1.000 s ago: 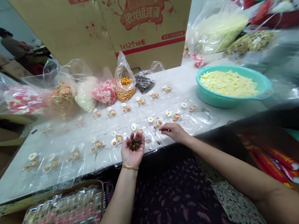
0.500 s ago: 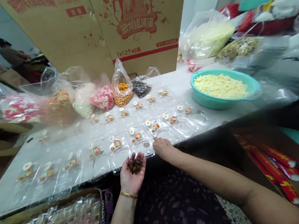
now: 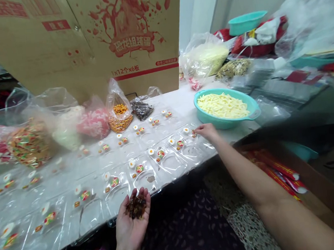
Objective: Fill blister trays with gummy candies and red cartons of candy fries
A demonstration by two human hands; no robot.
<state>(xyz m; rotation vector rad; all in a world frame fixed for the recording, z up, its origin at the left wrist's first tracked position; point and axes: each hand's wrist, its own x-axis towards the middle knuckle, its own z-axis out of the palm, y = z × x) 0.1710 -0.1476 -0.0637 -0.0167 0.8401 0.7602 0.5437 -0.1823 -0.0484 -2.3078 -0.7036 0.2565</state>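
My left hand (image 3: 133,220) is cupped palm up at the table's front edge, holding a small heap of glossy dark brown candy pieces (image 3: 136,206). My right hand (image 3: 208,131) reaches over the end of the front row, its thumb and fingers pinched at a clear plastic tray (image 3: 190,151). What sits between those fingertips is hidden or too small to make out. Each tray in the rows carries little candies, such as a fried-egg shape (image 3: 151,151) and a round pizza-like piece (image 3: 160,153).
A turquoise basin (image 3: 227,123) of pale yellow strips stands beyond my right hand. Along the back are bags of orange pieces (image 3: 120,123), dark pieces (image 3: 142,109) and pink-white candies (image 3: 93,123). A large cardboard box (image 3: 136,23) rises behind them. Red packets (image 3: 277,170) lie below the table.
My right hand has moved right and farther away, from the front edge to the last front-row tray. The left hand still holds the brown pieces. The view has turned right.
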